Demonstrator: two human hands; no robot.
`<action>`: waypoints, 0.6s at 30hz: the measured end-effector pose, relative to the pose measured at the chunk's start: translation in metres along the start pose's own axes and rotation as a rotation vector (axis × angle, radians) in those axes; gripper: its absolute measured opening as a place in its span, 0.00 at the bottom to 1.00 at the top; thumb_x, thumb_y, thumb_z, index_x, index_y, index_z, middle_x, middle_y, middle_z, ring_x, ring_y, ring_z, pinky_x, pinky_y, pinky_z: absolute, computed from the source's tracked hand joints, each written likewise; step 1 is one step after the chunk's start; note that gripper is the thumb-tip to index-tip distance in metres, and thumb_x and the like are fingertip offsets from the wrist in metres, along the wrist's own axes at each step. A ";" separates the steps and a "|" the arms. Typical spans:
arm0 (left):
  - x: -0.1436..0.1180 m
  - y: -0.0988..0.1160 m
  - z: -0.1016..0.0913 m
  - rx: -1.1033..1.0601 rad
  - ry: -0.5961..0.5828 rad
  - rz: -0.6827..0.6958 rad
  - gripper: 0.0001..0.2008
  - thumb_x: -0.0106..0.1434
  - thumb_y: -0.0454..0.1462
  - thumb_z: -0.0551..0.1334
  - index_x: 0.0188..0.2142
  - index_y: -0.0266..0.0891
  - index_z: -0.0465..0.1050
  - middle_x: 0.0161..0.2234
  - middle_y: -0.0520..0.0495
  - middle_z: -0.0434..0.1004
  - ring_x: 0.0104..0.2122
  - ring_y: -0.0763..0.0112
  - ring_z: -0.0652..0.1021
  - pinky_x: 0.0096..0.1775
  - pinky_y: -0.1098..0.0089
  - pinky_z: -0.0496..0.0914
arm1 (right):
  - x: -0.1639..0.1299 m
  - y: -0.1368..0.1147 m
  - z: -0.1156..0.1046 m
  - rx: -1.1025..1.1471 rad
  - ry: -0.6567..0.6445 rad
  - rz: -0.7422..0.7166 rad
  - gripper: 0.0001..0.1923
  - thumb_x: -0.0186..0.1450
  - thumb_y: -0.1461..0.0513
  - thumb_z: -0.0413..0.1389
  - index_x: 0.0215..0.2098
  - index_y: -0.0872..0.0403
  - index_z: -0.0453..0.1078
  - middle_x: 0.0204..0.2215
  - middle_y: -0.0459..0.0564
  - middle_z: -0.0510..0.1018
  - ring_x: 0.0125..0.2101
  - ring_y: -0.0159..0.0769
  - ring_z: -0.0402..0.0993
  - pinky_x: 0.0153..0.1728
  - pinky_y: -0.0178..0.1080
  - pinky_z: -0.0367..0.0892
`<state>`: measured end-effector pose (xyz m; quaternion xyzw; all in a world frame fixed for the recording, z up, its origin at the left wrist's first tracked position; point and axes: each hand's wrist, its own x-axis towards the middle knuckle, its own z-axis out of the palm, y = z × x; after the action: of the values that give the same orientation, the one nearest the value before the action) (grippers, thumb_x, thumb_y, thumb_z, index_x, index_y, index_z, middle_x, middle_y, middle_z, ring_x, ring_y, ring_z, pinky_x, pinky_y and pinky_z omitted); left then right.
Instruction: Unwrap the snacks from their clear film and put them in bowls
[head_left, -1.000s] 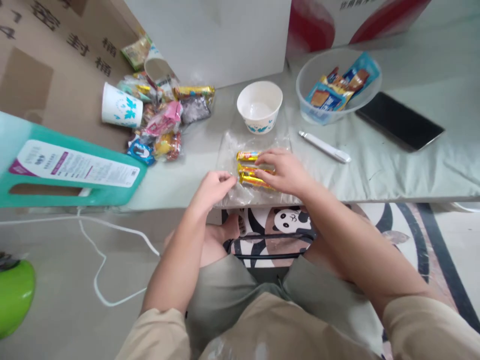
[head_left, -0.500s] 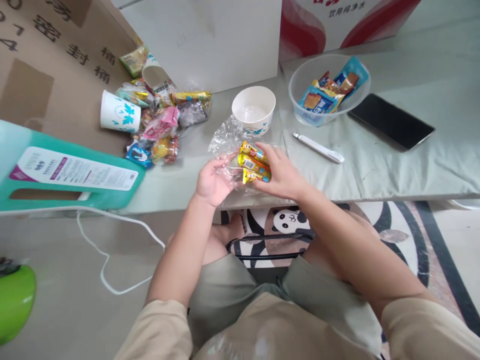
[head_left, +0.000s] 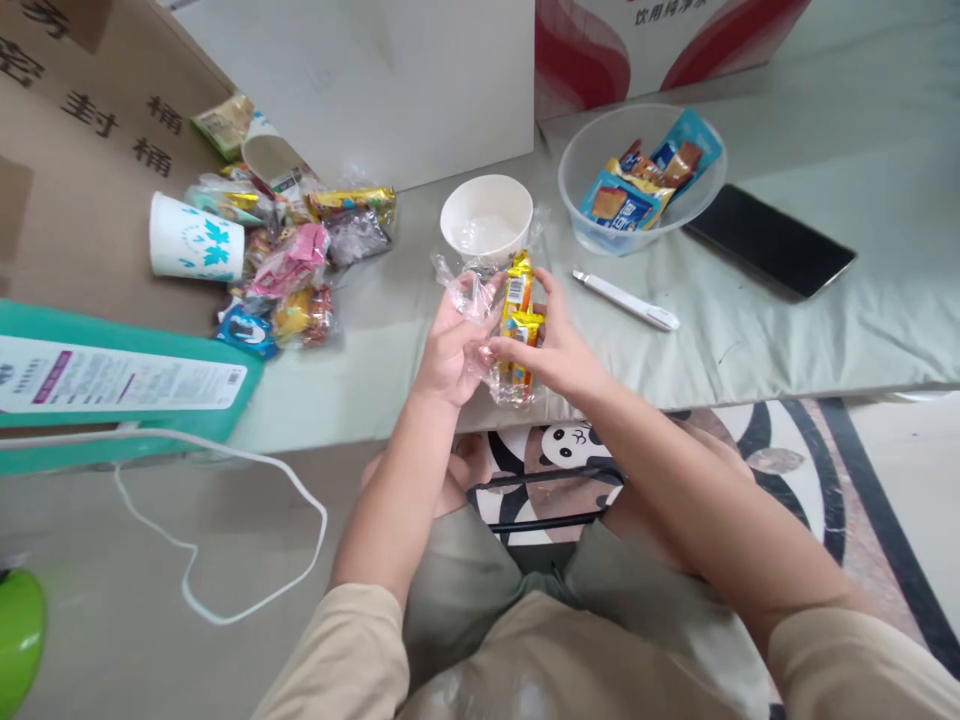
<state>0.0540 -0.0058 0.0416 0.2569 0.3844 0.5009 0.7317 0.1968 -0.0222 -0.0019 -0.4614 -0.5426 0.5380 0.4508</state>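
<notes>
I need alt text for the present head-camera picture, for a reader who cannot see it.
A person's left grip holds clear plastic; the right grip holds yellow-wrapped snacks. Beyond them stand a white bowl and, near a phone, a translucent bowl of snack packets.

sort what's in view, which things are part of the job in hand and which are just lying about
In hand:
yellow packets, held by the right hand
clear plastic, held by the left hand

Apparently just lying about:
white bowl, possibly involved
clear bowl
phone
white cutter
paper cup
</notes>
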 end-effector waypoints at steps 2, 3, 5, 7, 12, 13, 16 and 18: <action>0.003 0.002 0.000 -0.046 -0.016 -0.005 0.31 0.49 0.23 0.59 0.52 0.45 0.68 0.56 0.45 0.78 0.47 0.66 0.82 0.24 0.80 0.66 | 0.005 0.004 0.003 0.244 0.081 0.147 0.58 0.56 0.50 0.68 0.73 0.41 0.37 0.52 0.53 0.77 0.47 0.48 0.80 0.49 0.53 0.78; 0.004 0.003 -0.001 -0.066 -0.016 -0.011 0.31 0.49 0.22 0.58 0.51 0.45 0.68 0.55 0.45 0.78 0.46 0.67 0.82 0.24 0.81 0.65 | 0.008 0.005 0.004 0.335 0.126 0.209 0.58 0.55 0.51 0.68 0.73 0.40 0.38 0.47 0.50 0.78 0.44 0.46 0.81 0.46 0.52 0.79; 0.006 0.004 -0.005 -0.090 0.001 -0.024 0.30 0.49 0.22 0.58 0.51 0.45 0.68 0.55 0.46 0.78 0.46 0.70 0.81 0.22 0.82 0.62 | 0.011 0.006 0.008 0.448 0.212 0.280 0.52 0.55 0.52 0.68 0.70 0.40 0.45 0.41 0.45 0.79 0.39 0.43 0.81 0.41 0.49 0.80; 0.005 0.003 -0.008 -0.083 0.010 -0.023 0.31 0.49 0.22 0.58 0.51 0.46 0.68 0.54 0.47 0.79 0.46 0.71 0.81 0.21 0.83 0.61 | 0.012 0.004 0.011 0.515 0.266 0.285 0.44 0.55 0.52 0.67 0.65 0.42 0.53 0.38 0.43 0.79 0.36 0.40 0.80 0.39 0.46 0.80; -0.005 -0.005 -0.008 0.098 -0.084 -0.004 0.29 0.47 0.23 0.63 0.48 0.46 0.73 0.56 0.48 0.78 0.36 0.76 0.80 0.21 0.80 0.62 | 0.005 -0.005 0.016 0.505 0.275 0.220 0.30 0.52 0.52 0.70 0.49 0.45 0.65 0.39 0.42 0.79 0.38 0.36 0.79 0.41 0.41 0.77; -0.007 -0.005 -0.008 0.131 -0.098 -0.001 0.27 0.47 0.23 0.64 0.47 0.45 0.74 0.56 0.48 0.78 0.35 0.76 0.79 0.21 0.80 0.61 | 0.003 -0.006 0.016 0.496 0.272 0.231 0.29 0.51 0.53 0.71 0.47 0.46 0.66 0.38 0.41 0.79 0.37 0.35 0.78 0.40 0.40 0.76; -0.011 -0.001 -0.011 0.145 -0.086 0.043 0.25 0.44 0.23 0.63 0.43 0.43 0.73 0.57 0.47 0.77 0.44 0.68 0.81 0.19 0.81 0.57 | -0.001 -0.008 0.014 0.506 0.249 0.290 0.27 0.49 0.57 0.70 0.45 0.47 0.68 0.34 0.40 0.79 0.33 0.33 0.77 0.36 0.39 0.75; -0.011 0.006 -0.017 0.113 -0.057 0.053 0.25 0.43 0.23 0.61 0.41 0.43 0.72 0.55 0.46 0.78 0.51 0.63 0.80 0.18 0.81 0.53 | -0.002 -0.008 0.011 0.507 0.254 0.310 0.25 0.50 0.58 0.68 0.44 0.48 0.68 0.33 0.40 0.79 0.31 0.33 0.76 0.34 0.38 0.75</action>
<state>0.0350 -0.0135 0.0401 0.3220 0.3840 0.4902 0.7132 0.1858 -0.0261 0.0064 -0.4752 -0.2540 0.6564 0.5280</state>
